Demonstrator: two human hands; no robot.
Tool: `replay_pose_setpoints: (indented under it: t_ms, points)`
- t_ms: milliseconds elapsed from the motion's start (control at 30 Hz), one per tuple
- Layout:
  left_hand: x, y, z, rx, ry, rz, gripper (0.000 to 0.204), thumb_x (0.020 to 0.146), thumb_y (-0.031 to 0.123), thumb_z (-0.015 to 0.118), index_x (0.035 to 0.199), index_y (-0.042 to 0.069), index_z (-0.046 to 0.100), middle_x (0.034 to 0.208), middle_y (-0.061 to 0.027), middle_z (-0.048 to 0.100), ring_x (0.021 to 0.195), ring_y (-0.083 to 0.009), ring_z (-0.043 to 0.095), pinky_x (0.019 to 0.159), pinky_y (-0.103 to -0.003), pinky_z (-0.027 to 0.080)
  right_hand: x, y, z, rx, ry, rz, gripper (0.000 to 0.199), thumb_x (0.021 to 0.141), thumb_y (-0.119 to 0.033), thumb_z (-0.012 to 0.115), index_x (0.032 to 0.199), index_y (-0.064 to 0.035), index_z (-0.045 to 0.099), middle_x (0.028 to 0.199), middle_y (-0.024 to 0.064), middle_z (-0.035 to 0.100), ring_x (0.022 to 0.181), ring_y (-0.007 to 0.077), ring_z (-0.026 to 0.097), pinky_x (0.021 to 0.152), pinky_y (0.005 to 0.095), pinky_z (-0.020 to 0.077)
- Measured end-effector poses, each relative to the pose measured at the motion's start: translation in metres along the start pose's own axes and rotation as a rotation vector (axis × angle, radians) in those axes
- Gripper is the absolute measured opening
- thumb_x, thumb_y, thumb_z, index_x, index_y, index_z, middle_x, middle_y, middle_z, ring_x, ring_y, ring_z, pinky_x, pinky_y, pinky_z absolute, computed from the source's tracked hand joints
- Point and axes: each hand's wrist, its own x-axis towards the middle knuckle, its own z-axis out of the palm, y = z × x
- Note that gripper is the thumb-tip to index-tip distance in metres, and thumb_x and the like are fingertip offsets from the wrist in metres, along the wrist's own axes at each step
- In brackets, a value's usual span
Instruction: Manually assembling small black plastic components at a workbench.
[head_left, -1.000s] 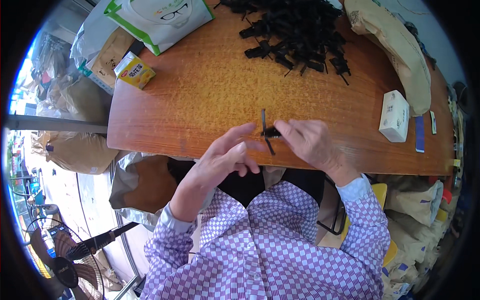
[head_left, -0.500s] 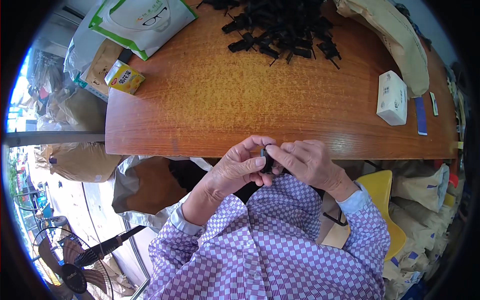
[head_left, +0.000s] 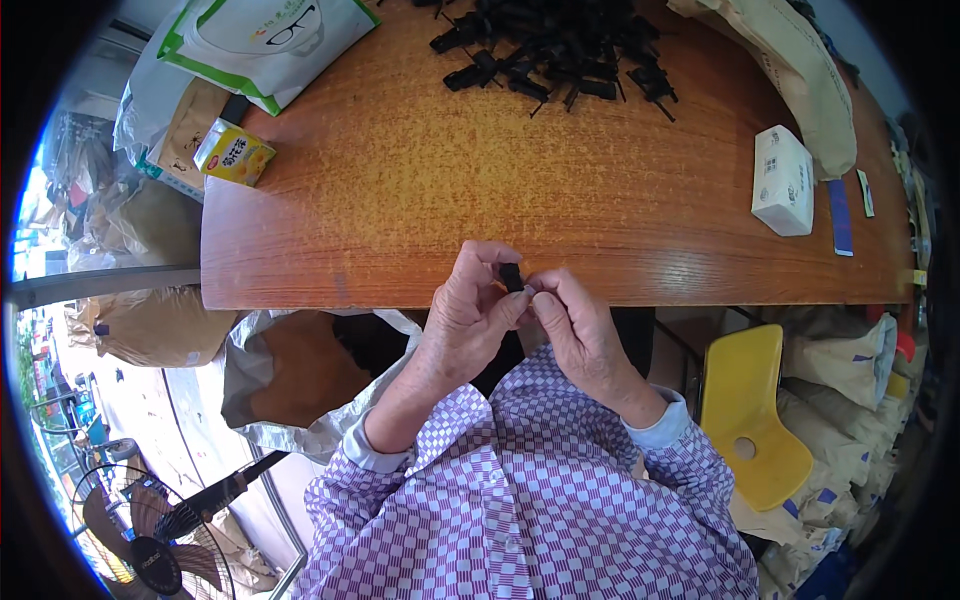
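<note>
A small black part (head_left: 511,276), seemingly plastic, is pinched between the thumb and fingers of my left hand (head_left: 466,318), just over the table's near edge. Close against its lower end, the thumb and forefinger of my right hand (head_left: 585,342) are pressed together. Whether they grip the part or some tiny piece is hidden by the fingertips. Farther back on the wooden table (head_left: 440,200) lies a heap of black parts (head_left: 560,50) with thin pins or stems sticking out.
White-and-green bag (head_left: 280,45) and yellow carton (head_left: 234,154) stand at the table's left; a white tissue pack (head_left: 783,182) and brown paper sack (head_left: 800,80) at its right. An open sack (head_left: 300,375) hangs below the left edge. Yellow chair (head_left: 745,400) right, fan (head_left: 150,550) lower left.
Both hands have risen toward the table edge and slightly left. The black part has turned in my left fingers, and my right fingertips have shifted from its top to its lower end.
</note>
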Motion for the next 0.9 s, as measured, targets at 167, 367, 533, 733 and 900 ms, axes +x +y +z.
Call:
replay_pose_setpoints:
  t_ms: [167,367,533,733,900]
  points:
    - [0.0,-0.005,-0.001,0.202,0.029,0.043,0.032,0.087,-0.009,0.053,0.111,0.006,0.038,0.086,-0.0015,0.05,0.071,-0.0064,0.055,0.064,-0.019,0.049,0.003,0.002,0.004,-0.074,0.019,-0.03,0.02,0.098,-0.015,0.045,0.102,0.0022,0.053,0.075,0.0063,0.059,0.066,0.0093,0.057,0.058,0.0233,0.0446]
    - [0.001,0.0,0.001,0.536,0.089,0.142,0.034,0.081,-0.006,0.059,0.107,0.005,0.041,0.08,-0.009,0.054,0.067,-0.0196,0.059,0.057,-0.029,0.049,0.004,0.008,0.005,-0.159,0.021,-0.014,0.021,0.098,-0.016,0.046,0.104,0.0017,0.054,0.074,0.0087,0.059,0.066,0.0118,0.058,0.057,0.026,0.044]
    - [0.004,0.003,0.008,0.744,0.173,0.271,0.034,0.076,-0.005,0.061,0.103,0.005,0.044,0.086,-0.0159,0.059,0.073,-0.0344,0.063,0.058,-0.038,0.05,0.01,0.014,0.011,-0.199,0.067,-0.042,0.02,0.097,-0.016,0.046,0.105,0.0009,0.055,0.075,0.01,0.06,0.067,0.0141,0.059,0.057,0.0271,0.0445]
    - [0.013,0.006,0.011,0.783,0.183,0.375,0.028,0.078,-0.004,0.06,0.101,0.004,0.046,0.085,-0.0123,0.057,0.071,-0.0284,0.063,0.056,-0.037,0.05,0.013,0.007,0.0,-0.108,0.084,-0.046,0.017,0.096,-0.015,0.049,0.105,-0.0019,0.054,0.072,0.0095,0.057,0.064,0.0179,0.058,0.055,0.0273,0.0446]
    - [0.015,0.016,0.006,-0.221,0.104,0.178,0.026,0.089,0.004,0.054,0.112,0.007,0.042,0.092,-0.0096,0.057,0.069,-0.0141,0.058,0.058,-0.025,0.048,0.016,0.012,-0.015,0.071,0.184,-0.076,0.019,0.097,-0.016,0.049,0.111,-0.0035,0.051,0.075,-0.0033,0.052,0.057,0.0029,0.045,0.048,0.0153,0.0352]
